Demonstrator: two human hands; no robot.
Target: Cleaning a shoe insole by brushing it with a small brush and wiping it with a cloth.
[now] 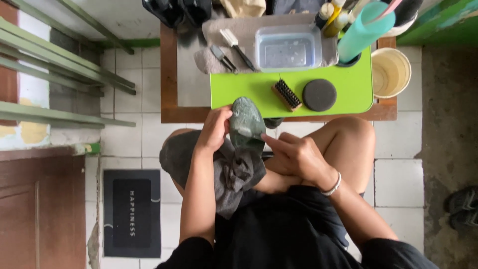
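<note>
Wiping step in hand. Left hand (213, 130) grips dark green shoe (247, 124) with grey cloth (234, 174), over lap at worktop (169, 74) edge. Right hand (297, 157) fingers pressed on shoe side. Next likely needs turning shoe, firm hold.

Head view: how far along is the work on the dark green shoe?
Done: cannot tell. In hand: left hand steadies the dark green shoe, sole up, over a grey cloth; right hand touches its heel. Left: the wooden brush and round black sponge lie unused on the lime-green mat.
</note>
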